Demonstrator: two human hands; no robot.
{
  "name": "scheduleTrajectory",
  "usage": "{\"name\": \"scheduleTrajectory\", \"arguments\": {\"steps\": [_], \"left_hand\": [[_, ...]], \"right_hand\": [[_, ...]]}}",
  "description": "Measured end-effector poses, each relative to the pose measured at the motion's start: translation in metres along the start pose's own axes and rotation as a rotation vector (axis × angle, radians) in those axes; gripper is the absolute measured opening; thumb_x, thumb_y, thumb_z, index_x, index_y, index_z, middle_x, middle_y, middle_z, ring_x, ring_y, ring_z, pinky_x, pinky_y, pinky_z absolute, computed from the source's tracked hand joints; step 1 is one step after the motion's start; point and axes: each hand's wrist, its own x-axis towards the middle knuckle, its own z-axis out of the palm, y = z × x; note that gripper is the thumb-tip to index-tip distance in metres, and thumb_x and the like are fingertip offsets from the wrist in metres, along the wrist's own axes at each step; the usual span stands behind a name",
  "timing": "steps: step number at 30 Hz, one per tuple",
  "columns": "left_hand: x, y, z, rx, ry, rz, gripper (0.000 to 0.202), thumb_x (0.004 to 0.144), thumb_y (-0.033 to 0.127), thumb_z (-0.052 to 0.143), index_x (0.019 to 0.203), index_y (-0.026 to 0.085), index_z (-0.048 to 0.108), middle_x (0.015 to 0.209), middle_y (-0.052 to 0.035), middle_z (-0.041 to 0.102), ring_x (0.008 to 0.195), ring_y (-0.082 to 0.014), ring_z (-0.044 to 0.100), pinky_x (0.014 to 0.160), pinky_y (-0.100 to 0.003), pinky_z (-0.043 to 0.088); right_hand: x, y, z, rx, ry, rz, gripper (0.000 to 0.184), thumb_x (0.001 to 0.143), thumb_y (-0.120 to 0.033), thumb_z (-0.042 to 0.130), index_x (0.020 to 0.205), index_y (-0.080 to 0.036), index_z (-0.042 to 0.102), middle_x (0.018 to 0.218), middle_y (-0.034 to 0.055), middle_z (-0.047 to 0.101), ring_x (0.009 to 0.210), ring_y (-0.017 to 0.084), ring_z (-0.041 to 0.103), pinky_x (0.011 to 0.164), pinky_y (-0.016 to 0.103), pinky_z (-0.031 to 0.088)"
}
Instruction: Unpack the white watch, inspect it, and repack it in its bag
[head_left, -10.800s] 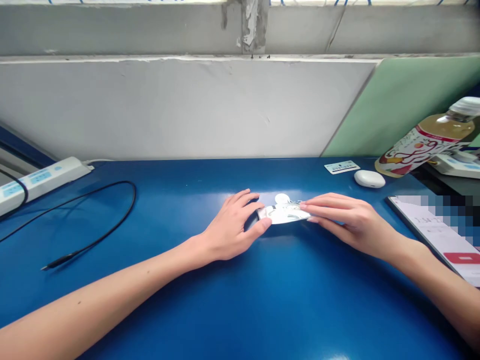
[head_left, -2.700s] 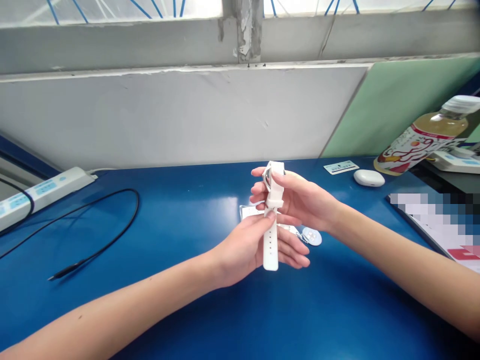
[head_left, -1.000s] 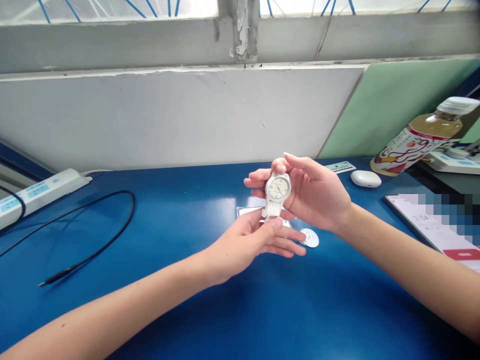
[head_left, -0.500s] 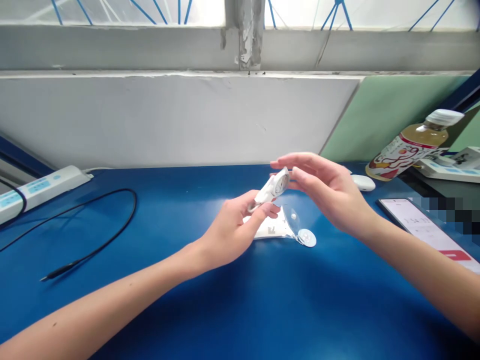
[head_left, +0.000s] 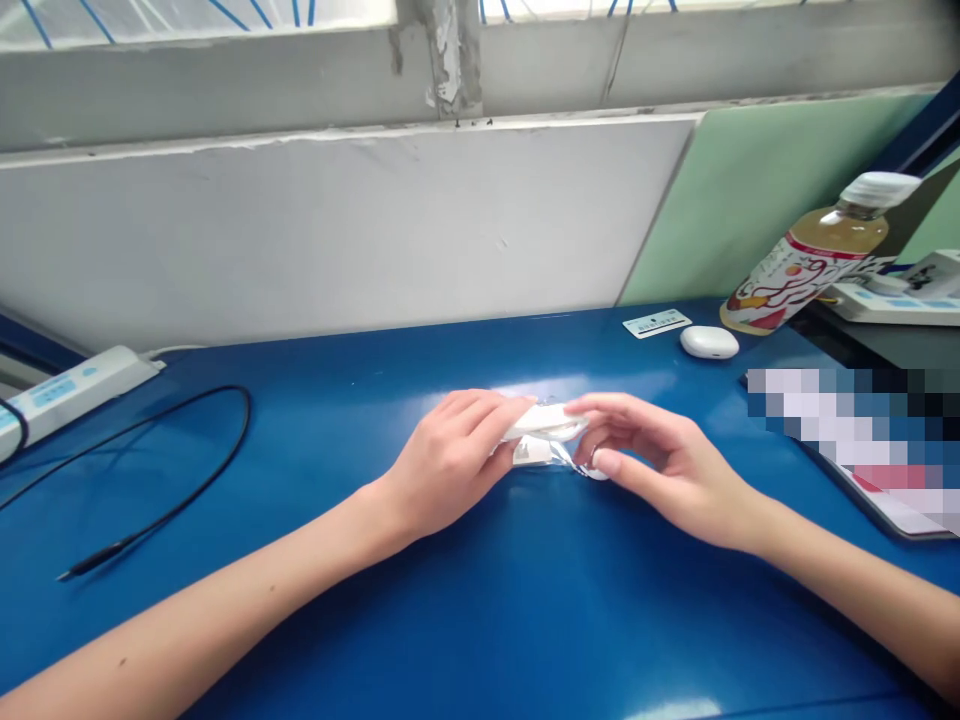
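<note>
A white wristwatch (head_left: 546, 421) lies almost flat just above the blue table (head_left: 480, 620), over a clear plastic wrapper (head_left: 541, 455). My left hand (head_left: 450, 458) grips the watch's left end, fingers curled round the strap. My right hand (head_left: 656, 462) meets it from the right, with the fingertips pinched on the watch's other end and on the wrapper beneath. Most of the wrapper is hidden under both hands.
A white power strip (head_left: 56, 390) and a loose black cable (head_left: 161, 470) lie at the left. At the back right are a small label card (head_left: 657, 323), a white earbud case (head_left: 709, 342), a tilted drink bottle (head_left: 814, 258) and a phone (head_left: 892, 490). A grey wall (head_left: 337, 230) runs behind.
Both hands have come down from mid-air to the table with the watch, which has tipped from upright to nearly flat on the wrapper. The view has shifted slightly right.
</note>
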Motion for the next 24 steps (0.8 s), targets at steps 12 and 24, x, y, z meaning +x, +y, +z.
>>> {"name": "scheduleTrajectory", "arguments": {"steps": [12,24], "left_hand": [[-0.003,0.018,0.003,0.040,-0.105,0.204,0.064,0.094,0.004,0.047,0.153,0.011,0.023,0.128,-0.0200,0.064,0.125,-0.0327,0.057,0.102,-0.048,0.049],[-0.012,-0.010,0.009,-0.081,-0.281,-0.291,0.083,0.091,0.040,0.066,0.156,0.021,0.018,0.145,-0.0183,0.052,0.135,-0.0371,0.047,0.107,-0.057,0.043]], "right_hand": [[-0.010,-0.001,0.013,-0.132,0.169,-0.025,0.022,0.089,-0.032,0.069,0.110,-0.029,0.076,0.092,0.0032,0.079,0.065,0.017,0.066,0.060,0.030,0.057],[0.011,0.020,-0.015,-0.257,0.323,0.064,0.025,0.087,-0.038,0.068,0.105,-0.022,0.074,0.101,0.0077,0.077,0.077,0.023,0.072,0.068,0.035,0.060]]}}
